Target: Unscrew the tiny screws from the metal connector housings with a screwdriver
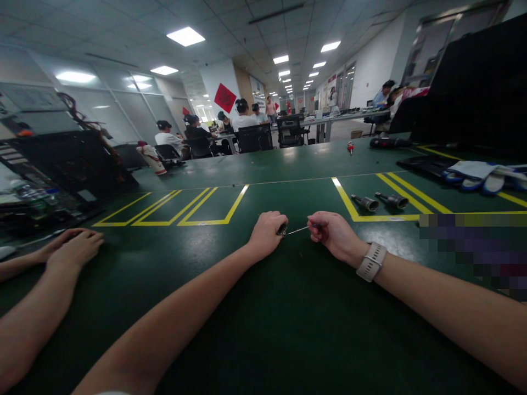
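My left hand (267,233) is closed around a dark cup-shaped metal bit (282,228), its round open end facing right. Most of that bit is hidden by the fingers. To its right, my right hand (331,233) pinches a thin metal rod tool (297,230). The rod's tip reaches the lower edge of the bit; whether it touches cannot be made out. Two similar cup-shaped metal bits with shanks, one left (365,203) and one right (392,201), lie inside a yellow-taped box beyond my right wrist.
Another person's hands (76,247) rest at the left of the green table (263,329). Work gloves (486,175), a dark power tool (389,142) and a red screwdriver (350,147) lie at the back right. Black equipment (69,170) stands left. People sit beyond.
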A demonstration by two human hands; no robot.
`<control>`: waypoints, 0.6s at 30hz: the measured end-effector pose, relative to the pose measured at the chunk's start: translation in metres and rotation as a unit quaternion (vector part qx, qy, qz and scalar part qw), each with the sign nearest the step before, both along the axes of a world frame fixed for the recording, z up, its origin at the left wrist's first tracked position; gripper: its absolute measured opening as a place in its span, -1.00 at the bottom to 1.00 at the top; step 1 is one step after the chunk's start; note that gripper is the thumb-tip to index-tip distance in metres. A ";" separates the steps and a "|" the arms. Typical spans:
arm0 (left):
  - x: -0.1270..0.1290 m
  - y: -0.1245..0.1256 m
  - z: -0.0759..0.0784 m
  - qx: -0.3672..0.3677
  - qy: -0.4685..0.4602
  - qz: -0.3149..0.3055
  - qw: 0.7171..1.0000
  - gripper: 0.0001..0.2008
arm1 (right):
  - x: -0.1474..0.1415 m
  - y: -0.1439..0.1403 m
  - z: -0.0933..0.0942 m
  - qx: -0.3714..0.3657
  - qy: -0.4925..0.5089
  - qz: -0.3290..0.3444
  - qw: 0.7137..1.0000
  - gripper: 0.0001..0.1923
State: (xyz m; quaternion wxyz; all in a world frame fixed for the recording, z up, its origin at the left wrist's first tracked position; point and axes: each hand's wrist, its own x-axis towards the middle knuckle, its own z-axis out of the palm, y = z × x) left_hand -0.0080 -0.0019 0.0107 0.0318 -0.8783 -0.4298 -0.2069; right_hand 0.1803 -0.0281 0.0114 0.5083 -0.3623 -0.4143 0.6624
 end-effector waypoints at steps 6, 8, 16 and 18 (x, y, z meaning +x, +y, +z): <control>0.001 0.000 0.000 -0.008 0.011 0.008 1.000 -0.91 | -0.003 -0.003 0.001 0.013 -0.024 -0.031 0.999 -0.82; 0.001 0.001 0.000 -0.012 0.006 0.010 1.000 -0.93 | -0.004 -0.003 0.002 0.013 -0.034 -0.038 0.999 -0.82; -0.002 0.000 0.001 -0.093 -0.091 -0.016 0.991 -0.84 | -0.003 -0.004 0.006 0.007 -0.041 -0.104 0.994 -0.79; -0.002 -0.002 0.003 -0.120 -0.079 -0.048 0.988 -0.78 | -0.002 -0.004 0.006 0.006 -0.039 -0.118 0.992 -0.78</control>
